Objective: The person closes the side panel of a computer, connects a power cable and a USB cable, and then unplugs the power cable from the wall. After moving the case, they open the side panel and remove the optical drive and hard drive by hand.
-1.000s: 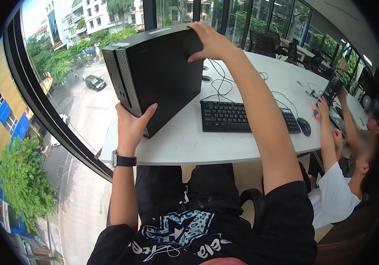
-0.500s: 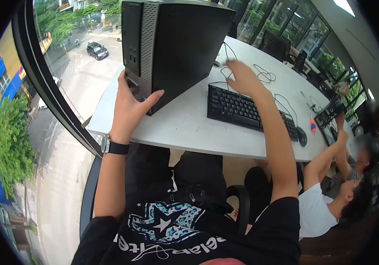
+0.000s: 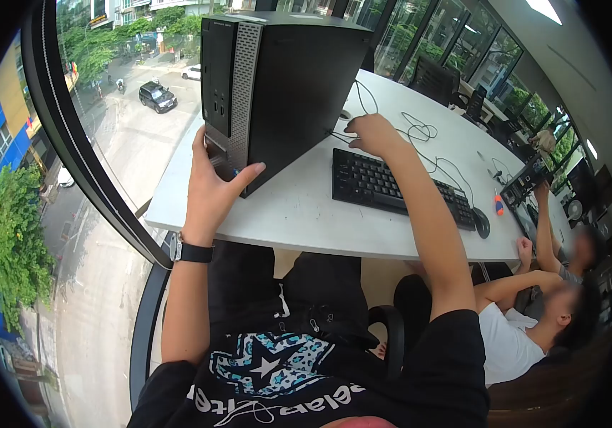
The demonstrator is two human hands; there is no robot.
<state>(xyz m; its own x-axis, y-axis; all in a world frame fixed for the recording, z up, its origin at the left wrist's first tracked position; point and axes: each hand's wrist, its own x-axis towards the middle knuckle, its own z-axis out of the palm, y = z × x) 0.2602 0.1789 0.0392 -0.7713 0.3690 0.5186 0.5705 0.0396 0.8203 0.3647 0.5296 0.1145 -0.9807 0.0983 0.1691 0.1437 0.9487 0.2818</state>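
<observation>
A black desktop computer tower [image 3: 299, 93] stands upright on the white desk, its grille front towards the left. My left hand [image 3: 213, 185] grips the tower's lower front corner, thumb on the side panel and fingers around the front. Behind the black keyboard [image 3: 391, 187], my right hand [image 3: 376, 135] is closed with fingertips on a thin dark cable [image 3: 339, 135] that runs to the tower's lower rear edge. The tower hides where that cable ends.
A black mouse [image 3: 481, 222] lies at the keyboard's right end, with loose cables [image 3: 420, 128] behind. Further right are an orange-and-blue screwdriver [image 3: 498, 205] and a co-worker's hand on an opened device [image 3: 527, 182]. The white desk's [image 3: 306, 232] front edge is before me; a window is at left.
My right hand has come left and down to the cable by the tower's rear, its fingers closing. The left hand keeps its hold on the tower. A co-worker's arm has lowered.
</observation>
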